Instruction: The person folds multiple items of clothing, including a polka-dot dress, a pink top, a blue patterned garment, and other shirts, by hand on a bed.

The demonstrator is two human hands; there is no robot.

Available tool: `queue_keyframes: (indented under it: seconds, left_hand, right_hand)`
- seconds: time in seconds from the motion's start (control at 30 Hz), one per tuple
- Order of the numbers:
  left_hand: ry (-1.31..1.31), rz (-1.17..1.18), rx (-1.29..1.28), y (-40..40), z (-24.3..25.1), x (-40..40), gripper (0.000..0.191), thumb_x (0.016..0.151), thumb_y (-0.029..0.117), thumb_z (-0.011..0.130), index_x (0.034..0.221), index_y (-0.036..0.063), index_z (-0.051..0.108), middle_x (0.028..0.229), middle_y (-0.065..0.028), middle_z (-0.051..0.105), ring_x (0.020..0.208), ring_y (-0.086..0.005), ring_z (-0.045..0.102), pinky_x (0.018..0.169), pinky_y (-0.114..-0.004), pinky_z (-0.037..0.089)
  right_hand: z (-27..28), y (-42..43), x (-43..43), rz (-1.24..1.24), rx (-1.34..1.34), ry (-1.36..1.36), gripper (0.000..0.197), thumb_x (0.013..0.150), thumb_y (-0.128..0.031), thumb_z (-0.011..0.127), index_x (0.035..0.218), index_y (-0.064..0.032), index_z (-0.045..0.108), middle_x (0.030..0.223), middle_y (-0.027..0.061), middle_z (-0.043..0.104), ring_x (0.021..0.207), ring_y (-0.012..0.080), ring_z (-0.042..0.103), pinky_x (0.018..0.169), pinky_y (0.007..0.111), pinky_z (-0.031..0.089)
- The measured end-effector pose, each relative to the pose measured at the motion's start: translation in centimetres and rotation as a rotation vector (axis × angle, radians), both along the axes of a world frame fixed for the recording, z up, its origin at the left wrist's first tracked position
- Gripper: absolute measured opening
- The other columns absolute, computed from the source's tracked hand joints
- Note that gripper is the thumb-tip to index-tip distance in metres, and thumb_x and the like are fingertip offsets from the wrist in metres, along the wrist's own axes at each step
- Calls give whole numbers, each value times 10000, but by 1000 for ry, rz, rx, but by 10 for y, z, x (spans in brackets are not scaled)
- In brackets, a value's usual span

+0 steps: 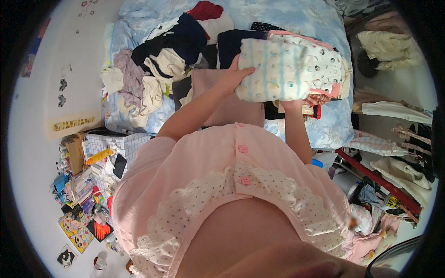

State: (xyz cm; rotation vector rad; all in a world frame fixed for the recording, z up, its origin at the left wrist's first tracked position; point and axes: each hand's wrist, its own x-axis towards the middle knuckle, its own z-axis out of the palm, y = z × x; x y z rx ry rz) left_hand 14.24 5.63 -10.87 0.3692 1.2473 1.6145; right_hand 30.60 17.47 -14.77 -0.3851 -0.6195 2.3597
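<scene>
Between my two hands is a folded white cloth (273, 71) with pale blue stripes and small prints. My left hand (240, 74) grips its left edge, the thumb lying on top. Under its lower right edge is my right hand (292, 104), its fingers hidden by the cloth. Just behind and to the right lies a folded white garment (325, 66) with dark prints and pink trim, on a stack of folded clothes. Below the cloth, a mauve folded textile (229, 111) rests on the bed close to my body.
A loose heap of clothes (170, 45) covers the left part of the bed (313, 135), which has a blue patterned sheet. At left, a grid-patterned box or small table (137, 144) carries a phone (119, 166). Garments hang at right near a red bar (382, 182).
</scene>
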Motion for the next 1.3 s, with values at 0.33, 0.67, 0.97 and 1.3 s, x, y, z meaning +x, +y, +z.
queue_keyframes:
  seconds: [0.33,0.67,0.97,1.3]
  left_hand:
    - [276,-37,181,170,-12,17,659,688,105,618,1218,65,227,1095,-142,427,940,-230,478,762,-344,414]
    - [208,-128,-164,199,-94,24,745,706,126,593,1268,71,107,1230,-175,271,1045,-289,400,801,-379,398]
    - [1997,-154,-427,182,-87,38,568,804,266,466,1276,185,159,1314,-135,141,1209,-296,159,955,-415,224]
    - [1582,-617,-420,159,-112,-3,468,819,346,364,1257,237,240,1333,-91,124,1220,-263,144,954,-472,163]
  right_hand:
    - [43,157,56,-592,303,-613,414,782,-81,483,1168,-70,332,1107,111,441,954,223,485,764,321,438]
    - [-1,157,30,-620,1709,-1538,502,720,-403,492,1165,-184,414,1270,178,256,1180,398,159,872,620,56]
    - [-64,164,17,-435,1759,-1705,540,726,-433,468,1210,-223,354,1301,145,206,1187,385,148,874,622,59]
    - [-66,166,9,-189,1687,-1913,587,733,-478,414,1252,-249,264,1332,112,140,1218,353,71,906,591,23]
